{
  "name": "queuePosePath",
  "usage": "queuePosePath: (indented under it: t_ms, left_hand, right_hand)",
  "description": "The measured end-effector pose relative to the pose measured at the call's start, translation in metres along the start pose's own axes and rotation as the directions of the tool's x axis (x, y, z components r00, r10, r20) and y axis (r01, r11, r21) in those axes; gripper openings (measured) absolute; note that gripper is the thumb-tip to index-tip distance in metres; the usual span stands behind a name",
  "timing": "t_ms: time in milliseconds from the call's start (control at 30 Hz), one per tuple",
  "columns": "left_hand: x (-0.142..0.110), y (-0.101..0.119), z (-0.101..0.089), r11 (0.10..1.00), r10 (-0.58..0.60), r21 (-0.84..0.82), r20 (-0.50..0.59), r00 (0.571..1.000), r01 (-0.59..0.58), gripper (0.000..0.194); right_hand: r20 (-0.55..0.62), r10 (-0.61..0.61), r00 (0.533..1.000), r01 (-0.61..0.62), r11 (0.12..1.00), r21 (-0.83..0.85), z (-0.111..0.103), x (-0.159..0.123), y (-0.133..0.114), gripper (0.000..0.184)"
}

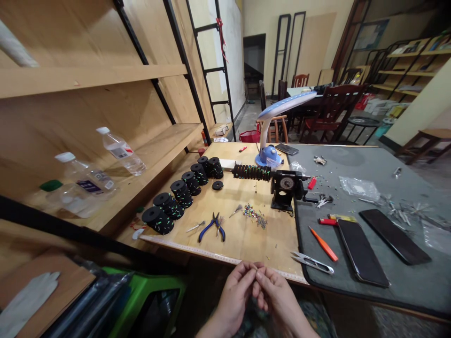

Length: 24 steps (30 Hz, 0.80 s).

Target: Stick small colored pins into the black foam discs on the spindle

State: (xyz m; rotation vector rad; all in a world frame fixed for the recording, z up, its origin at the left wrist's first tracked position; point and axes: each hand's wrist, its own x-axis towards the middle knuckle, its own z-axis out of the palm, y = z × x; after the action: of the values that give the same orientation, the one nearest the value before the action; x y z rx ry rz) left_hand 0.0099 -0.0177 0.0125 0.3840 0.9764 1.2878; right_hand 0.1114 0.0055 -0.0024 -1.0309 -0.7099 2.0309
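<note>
My left hand (237, 292) and my right hand (274, 291) meet just in front of the table's front edge. Thumbs and fingertips of both are pinched together; whatever lies between them is too small to make out. Beyond them on the wood are blue-handled pliers (212, 228) with spread handles, and a pile of small coloured beads (254, 215). Thread snips (313, 262) lie to the right on a grey mat, beside an orange-handled tool (324, 244). A black hand-cranked winder (284, 187) stands farther back, its shaft carrying a wound black spool (252, 172) with green flecks.
Several black spools (181, 194) line the table's left side. A blue-and-white desk lamp (269, 152) stands at the back. Two dark phones (362, 252) and a plastic bag (359, 188) lie on the mat. Plastic bottles (121, 150) lean on the left shelf (148, 162).
</note>
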Motion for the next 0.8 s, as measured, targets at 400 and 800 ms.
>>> queuePosePath:
  t_ms: [400, 800]
  left_hand:
    - [-0.001, 0.043, -0.008, 0.932, 0.168, 0.310, 0.093, 0.981, -0.189, 0.024]
    - [-0.013, 0.084, 0.000, 0.982, -0.066, -0.162, 0.173, 0.983, 0.095, 0.034]
  right_hand:
    - [0.172, -0.033, 0.985, 0.094, 0.928, -0.362, 0.015, -0.005, -0.021, 0.045]
    - [0.487, -0.406, 0.773, 0.620, 0.319, -0.717, 0.011, 0.001, -0.045, 0.027]
